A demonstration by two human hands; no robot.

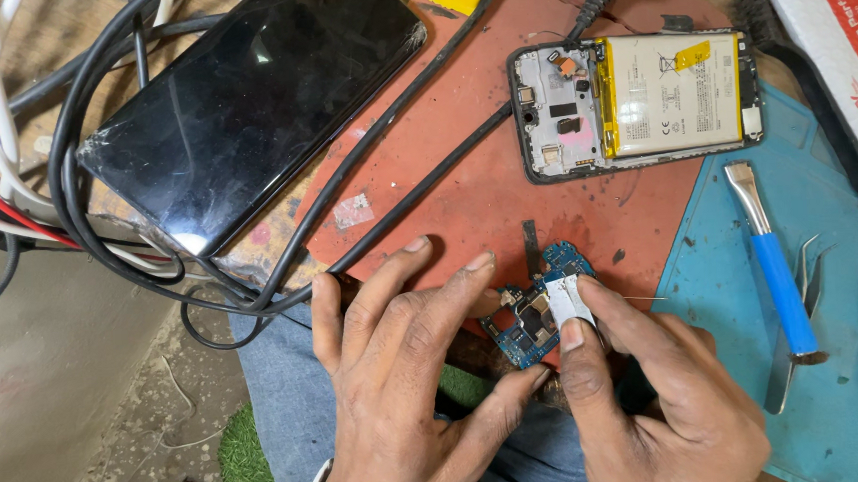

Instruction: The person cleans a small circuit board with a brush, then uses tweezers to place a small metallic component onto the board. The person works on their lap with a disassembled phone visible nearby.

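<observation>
The left hand (pixel 395 366) lies with its fingers spread wide on the near edge of the flat red rubber mat (pixel 465 173), and its fingertips press down on the left end of a small blue circuit board with little metal parts (pixel 532 328). It wraps around nothing. The right hand (pixel 663 394) pinches a small white and silver piece (pixel 569 303) between its thumb and first finger, closed tight on it, and that piece sits right on top of the blue board. The board is near the middle of the scene, at the near edge of the red mat, between the two hands. Far and to the right on the mat lies an open phone with its back off and a big yellow and white battery (pixel 633 101) showing inside. Far and to the left lies a big black phone with a shiny cracked screen (pixel 253 105), tilted, with thick black cables (pixel 378 138) looping round it and running across the mat. To the right of the red mat is a blue rubber mat (pixel 735 278). On it lie a small brush with a blue handle and silver top (pixel 772 258) and, just beside it, thin silver tweezers (pixel 798 323). Blue cloth (pixel 273 389) shows near, under the left hand.
</observation>
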